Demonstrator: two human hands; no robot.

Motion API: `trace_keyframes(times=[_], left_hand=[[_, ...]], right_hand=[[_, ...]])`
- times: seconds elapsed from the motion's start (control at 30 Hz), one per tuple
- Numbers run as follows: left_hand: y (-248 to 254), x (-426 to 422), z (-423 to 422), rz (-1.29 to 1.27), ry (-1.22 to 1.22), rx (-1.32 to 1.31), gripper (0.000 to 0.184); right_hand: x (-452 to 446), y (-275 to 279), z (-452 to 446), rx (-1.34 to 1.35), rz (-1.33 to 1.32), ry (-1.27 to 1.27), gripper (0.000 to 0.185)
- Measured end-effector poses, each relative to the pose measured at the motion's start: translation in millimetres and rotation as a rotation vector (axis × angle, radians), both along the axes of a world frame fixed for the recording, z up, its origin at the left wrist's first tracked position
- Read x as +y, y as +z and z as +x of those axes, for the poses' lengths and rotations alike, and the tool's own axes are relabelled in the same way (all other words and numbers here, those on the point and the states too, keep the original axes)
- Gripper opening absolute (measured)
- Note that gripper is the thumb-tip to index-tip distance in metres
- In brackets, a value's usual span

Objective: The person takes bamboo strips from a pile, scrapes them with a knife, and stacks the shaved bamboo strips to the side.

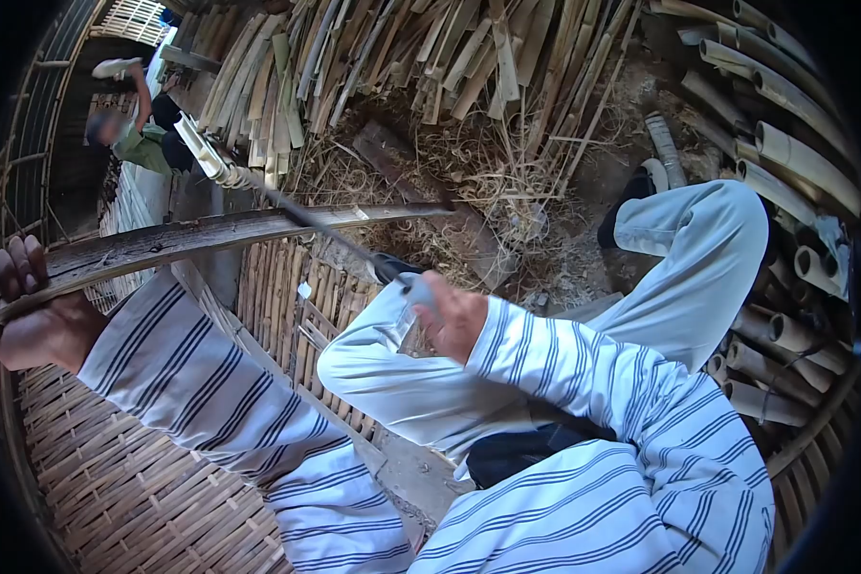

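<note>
"What takes up most room out there?"

"The split slats (430,57), heaped from eleven to one o'clock. Bamboo tubes (804,158) are stacked from one to four, and a woven bamboo surface (115,459) spreads from seven to nine. Another person (143,148) is at ten o'clock, well apart."

"And the main piece?"

"The long wooden piece (210,237) runs from nine o'clock to just above the middle. Its near end is in the left hand (38,316), fingers wrapped over the edge: a closed grip."

"The other hand?"

"The right hand (450,316), near the middle, is clenched round the grey handle (418,290) of a long dark tool (325,230). The shaft slants toward ten o'clock, across the wooden piece. It's blurred, so I can't tell whether they touch. Nor can I tell if the pale strip (201,151) past its far end is joined to it."

"How would you handle those two well?"

"I'd hold the wood firmly at its end, so it doesn't roll or swing, and guide the tool with a straight wrist and light, even pressure. Left fingers out of its line, and the bent knee (354,368) too; it looks close to the handle."

"Anything smaller?"

"Curly shavings (469,177), loose at twelve to one."
</note>
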State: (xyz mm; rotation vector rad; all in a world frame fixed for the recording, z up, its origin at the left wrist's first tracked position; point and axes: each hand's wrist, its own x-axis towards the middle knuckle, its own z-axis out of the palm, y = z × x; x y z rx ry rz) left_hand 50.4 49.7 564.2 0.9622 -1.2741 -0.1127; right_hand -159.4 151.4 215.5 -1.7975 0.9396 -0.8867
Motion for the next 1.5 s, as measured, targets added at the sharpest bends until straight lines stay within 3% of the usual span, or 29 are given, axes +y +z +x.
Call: trace_keyframes(times=[0.03, 0.07, 0.1, 0.13, 0.2, 0.23, 0.27, 0.37, 0.43, 0.5, 0.6, 0.63, 0.67, 0.73, 0.87, 0.93, 1.03, 1.07, 1.17, 1.2, 1.3, 1.37, 1.43, 1.5], left_hand=[[-1, 0, 0, -0.009, 0.051, 0.001, 0.02], [-2, 0, 3, -0.02, 0.099, 0.003, 0.019], [-2, 1, 6, -0.031, 0.147, 0.006, 0.019], [1, 3, 18, -0.032, 0.027, 0.079, 0.009], [-8, -2, -19, -0.121, 0.193, 0.133, 0.009], [-13, -3, -31, -0.16, 0.284, 0.164, 0.009], [5, 8, 38, -0.02, -0.046, 0.145, 0.01], [11, 13, 68, 0.011, -0.016, 0.107, 0.023], [9, 13, 65, 0.015, 0.09, 0.094, 0.025], [13, 12, 78, 0.014, 0.086, 0.084, 0.025], [20, 14, 91, 0.023, 0.046, 0.086, 0.023], [22, 14, 93, 0.026, 0.019, 0.093, 0.021], [19, 16, 95, 0.024, -0.027, 0.107, 0.017], [14, 20, 89, -0.005, -0.008, 0.132, 0.014], [-1, 24, 65, -0.102, 0.218, 0.166, 0.014], [-5, 24, 47, -0.134, 0.355, 0.176, 0.014], [1, 29, 66, -0.147, 0.228, 0.206, 0.013], [4, 35, 77, -0.087, 0.07, 0.164, 0.014], [-9, 20, 30, -0.28, 0.554, 0.223, 0.016], [-8, 20, 24, -0.244, 0.599, 0.238, 0.017], [-4, 25, 39, -0.138, 0.415, 0.081, 0.017], [-7, 25, 37, -0.12, 0.451, 0.066, 0.018], [-3, 23, 39, -0.091, 0.417, 0.066, 0.018], [5, 27, 62, -0.043, 0.33, 0.087, 0.017]], right_hand=[[3, -26, -1, 0.096, 0.081, -0.039, 0.034], [-6, -35, -9, 0.257, 0.395, 0.046, 0.036], [-7, -66, -9, 0.385, 0.479, -0.008, 0.037], [-4, -102, -4, 0.514, 0.563, -0.067, 0.038], [-2, -133, -8, 0.494, 0.568, -0.103, 0.039], [-3, -130, -11, 0.491, 0.573, -0.114, 0.04], [-1, -126, -9, 0.488, 0.538, -0.077, 0.04], [-11, -44, -8, 0.277, 0.574, -0.003, 0.041], [-3, -20, -1, 0.145, 0.401, 0.025, 0.037], [2, -19, 9, -0.047, 0.162, -0.006, 0.035], [6, -39, 13, -0.037, 0.052, -0.068, 0.033], [8, -54, 18, -0.049, 0.097, -0.14, 0.033], [11, -70, 12, 0.163, 0.355, -0.071, 0.033], [10, -116, 15, 0.314, 0.539, -0.143, 0.034], [4, -123, 12, 0.406, 0.494, -0.057, 0.037], [3, -97, 12, 0.357, 0.527, -0.027, 0.039], [-1, -45, 12, 0.208, 0.501, 0.074, 0.038], [-1, -26, 14, 0.132, 0.404, 0.063, 0.037], [3, -11, 26, 0.005, 0.192, 0.019, 0.037], [3, -10, 30, -0.027, 0.135, -0.002, 0.037], [3, -43, 32, 0.203, 0.28, -0.032, 0.037], [-8, -78, 22, 0.362, 0.694, 0.015, 0.042], [1, -157, 23, 0.415, 0.681, -0.07, 0.043], [-13, -136, 21, 0.408, 0.691, -0.05, 0.043]])
